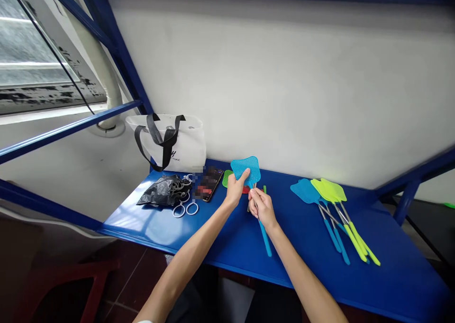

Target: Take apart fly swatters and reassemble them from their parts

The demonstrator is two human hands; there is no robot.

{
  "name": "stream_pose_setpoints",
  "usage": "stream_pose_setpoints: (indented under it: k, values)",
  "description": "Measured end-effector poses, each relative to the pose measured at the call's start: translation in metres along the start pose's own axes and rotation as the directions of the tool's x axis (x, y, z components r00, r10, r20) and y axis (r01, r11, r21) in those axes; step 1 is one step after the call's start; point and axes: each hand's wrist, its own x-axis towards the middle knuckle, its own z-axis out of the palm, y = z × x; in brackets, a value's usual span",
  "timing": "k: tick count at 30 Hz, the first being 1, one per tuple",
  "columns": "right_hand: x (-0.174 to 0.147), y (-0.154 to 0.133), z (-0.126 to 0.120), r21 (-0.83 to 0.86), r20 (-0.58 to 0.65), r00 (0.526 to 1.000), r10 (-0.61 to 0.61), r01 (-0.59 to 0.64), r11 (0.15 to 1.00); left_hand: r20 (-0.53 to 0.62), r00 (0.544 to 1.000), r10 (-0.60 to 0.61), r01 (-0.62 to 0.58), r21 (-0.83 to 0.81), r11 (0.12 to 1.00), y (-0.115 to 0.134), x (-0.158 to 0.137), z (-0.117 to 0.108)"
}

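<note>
A blue fly swatter (251, 164) is held between both hands above the table. My left hand (234, 188) grips its mesh head, thumb lying across the front. My right hand (261, 204) is closed around the metal rod just below the head, and the blue handle (265, 240) points down toward me. Partly hidden behind the hands lie a green mesh head (226, 177) and a bit of red mesh (246, 189). To the right, several blue swatters (306, 190) and yellow-green swatters (329, 190) lie overlapped, handles toward me.
On the blue table (291, 247), a black plastic bag (159, 191) with white rings (192, 208) lies at left beside a phone (213, 183). Behind them stands a white tote bag (185, 145). Blue frame bars (71, 128) edge the left; a red stool (90, 273) is below.
</note>
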Motion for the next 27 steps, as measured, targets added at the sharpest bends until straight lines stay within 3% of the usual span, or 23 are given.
stream_pose_setpoints:
  k: [2, 3, 4, 5, 8, 10, 11, 12, 13, 15, 19, 20, 22, 24, 26, 27]
  values:
    - [-0.028, 0.003, 0.004, -0.106, 0.006, 1.000, 0.006, -0.005, 0.994, -0.200, 0.979, 0.035, -0.045, -0.041, 0.998, 0.024, 0.019, -0.005]
    - [-0.043, 0.006, 0.005, -0.148, 0.012, 1.000, 0.019, -0.017, 0.989, -0.243, 0.966, 0.087, -0.100, -0.044, 0.994, 0.038, 0.029, -0.008]
    - [-0.056, 0.009, 0.004, -0.164, 0.007, 0.999, 0.035, -0.034, 0.986, -0.205, 0.966, 0.157, -0.165, -0.023, 0.986, 0.050, 0.039, -0.012]
    - [-0.066, 0.012, 0.003, -0.162, -0.022, 0.999, 0.046, -0.049, 0.985, -0.095, 0.974, 0.207, -0.206, 0.017, 0.978, 0.058, 0.046, -0.015]
    - [-0.070, 0.014, -0.009, -0.108, -0.098, 0.993, 0.069, -0.080, 0.991, 0.216, 0.968, 0.126, -0.182, 0.266, 0.947, 0.056, 0.052, -0.020]
    - [-0.055, 0.010, -0.019, -0.046, -0.152, 0.985, 0.082, -0.090, 0.995, 0.266, 0.964, 0.009, -0.153, 0.525, 0.837, 0.036, 0.045, -0.022]
    - [-0.044, 0.007, -0.024, -0.020, -0.173, 0.981, 0.090, -0.095, 0.995, 0.258, 0.965, -0.047, -0.140, 0.658, 0.740, 0.024, 0.040, -0.023]
    - [-0.034, 0.003, -0.028, 0.000, -0.185, 0.978, 0.099, -0.100, 0.995, 0.238, 0.969, -0.070, -0.143, 0.764, 0.629, 0.013, 0.036, -0.025]
    - [-0.024, -0.001, -0.031, 0.011, -0.189, 0.976, 0.106, -0.106, 0.994, 0.225, 0.972, -0.065, -0.147, 0.799, 0.583, 0.003, 0.032, -0.028]
    - [-0.007, -0.009, -0.036, 0.014, -0.182, 0.977, 0.110, -0.109, 0.994, 0.220, 0.975, -0.032, -0.172, 0.837, 0.520, -0.010, 0.026, -0.034]
    - [0.020, -0.012, -0.040, 0.050, -0.218, 0.974, 0.058, -0.048, 0.998, 0.212, 0.961, 0.180, -0.250, 0.941, 0.228, -0.017, 0.022, -0.042]
    - [0.026, -0.011, -0.040, 0.066, -0.252, 0.967, 0.034, -0.018, 0.998, 0.209, 0.949, 0.235, -0.256, 0.948, 0.191, -0.017, 0.020, -0.042]
    - [0.038, -0.006, -0.040, 0.094, -0.340, 0.940, -0.020, 0.054, 0.994, 0.216, 0.932, 0.292, -0.293, 0.922, 0.254, -0.015, 0.015, -0.038]
    - [0.048, -0.001, -0.041, 0.100, -0.442, 0.894, -0.077, 0.134, 0.986, 0.277, 0.932, 0.232, -0.355, 0.820, 0.448, -0.014, 0.003, -0.030]
    - [0.053, 0.001, -0.042, 0.083, -0.529, 0.837, -0.139, 0.214, 0.973, 0.433, 0.901, 0.015, -0.323, 0.648, 0.689, -0.013, -0.013, -0.018]
    - [0.054, 0.001, -0.043, 0.070, -0.563, 0.808, -0.172, 0.254, 0.965, 0.515, 0.850, -0.107, -0.255, 0.581, 0.772, -0.013, -0.023, -0.012]
